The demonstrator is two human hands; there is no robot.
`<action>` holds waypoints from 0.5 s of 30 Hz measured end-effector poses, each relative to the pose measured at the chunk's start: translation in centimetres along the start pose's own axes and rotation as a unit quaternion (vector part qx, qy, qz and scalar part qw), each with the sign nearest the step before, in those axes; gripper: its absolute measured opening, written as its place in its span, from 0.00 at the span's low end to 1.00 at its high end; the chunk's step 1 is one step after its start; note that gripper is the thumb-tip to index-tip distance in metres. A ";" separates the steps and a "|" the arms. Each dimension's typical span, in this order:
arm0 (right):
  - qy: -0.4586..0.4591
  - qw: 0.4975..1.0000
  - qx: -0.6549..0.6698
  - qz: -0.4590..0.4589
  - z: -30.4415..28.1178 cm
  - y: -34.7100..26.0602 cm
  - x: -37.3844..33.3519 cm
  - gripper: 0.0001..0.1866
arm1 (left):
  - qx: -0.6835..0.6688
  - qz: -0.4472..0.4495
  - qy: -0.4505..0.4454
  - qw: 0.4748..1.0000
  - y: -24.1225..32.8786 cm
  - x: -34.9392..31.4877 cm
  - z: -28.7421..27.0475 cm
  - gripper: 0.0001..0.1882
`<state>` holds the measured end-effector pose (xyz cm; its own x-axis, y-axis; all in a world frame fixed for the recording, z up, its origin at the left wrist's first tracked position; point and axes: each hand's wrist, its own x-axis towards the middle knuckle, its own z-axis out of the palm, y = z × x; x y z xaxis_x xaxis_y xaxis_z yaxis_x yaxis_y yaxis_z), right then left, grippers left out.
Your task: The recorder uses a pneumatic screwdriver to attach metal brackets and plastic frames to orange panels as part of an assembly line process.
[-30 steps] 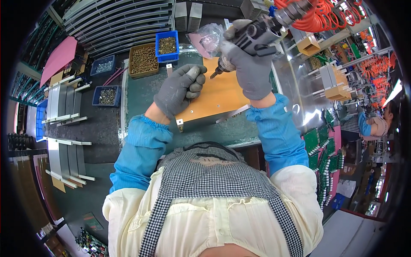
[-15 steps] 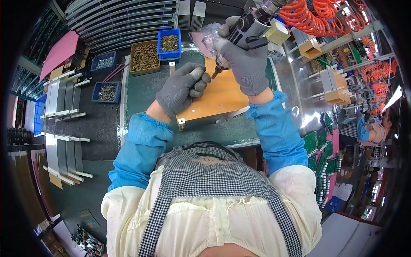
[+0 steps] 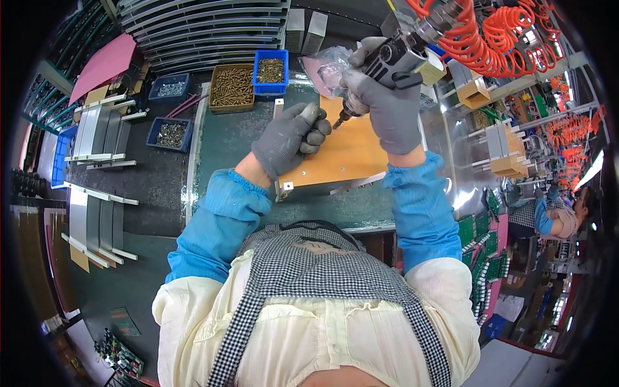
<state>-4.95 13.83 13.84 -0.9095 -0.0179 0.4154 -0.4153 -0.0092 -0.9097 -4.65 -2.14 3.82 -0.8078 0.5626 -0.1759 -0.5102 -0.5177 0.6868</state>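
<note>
My right hand [image 3: 390,109], in a grey glove, is wrapped round a black and silver power screwdriver [image 3: 394,59]. Its bit slants down to the left, close to the fingers of my other hand. My left hand [image 3: 293,138], gloved too, is closed with curled fingers over the left edge of an orange-brown panel [image 3: 351,151]. Whatever those fingers hold, if anything, is hidden. The panel lies on the green work surface [image 3: 242,161], with light metal end pieces along its left side and small holes in its face.
Beyond my left hand stand a carton of brass-coloured screws [image 3: 232,88] and a blue bin of small fasteners [image 3: 270,72]. Two darker bins [image 3: 170,135] sit further left. Red coiled hoses [image 3: 490,45] hang at upper right. Another person [image 3: 558,218] is at far right.
The whole scene has shifted slightly right in the picture. Both hands keep their grips, and the screwdriver bit stays beside my left fingers.
</note>
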 end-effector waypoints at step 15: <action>-0.118 0.986 0.096 -0.061 -0.8 -4.1 1.0 0.14 | 0.016 0.017 -0.003 1.000 0.0 0.0 -0.3 0.18</action>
<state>-4.17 14.62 17.94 -0.8134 -0.2360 0.5317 -0.4899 -0.2147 -0.8449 -4.70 -2.28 3.60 -0.8221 0.5498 -0.1479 -0.4731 -0.5152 0.7147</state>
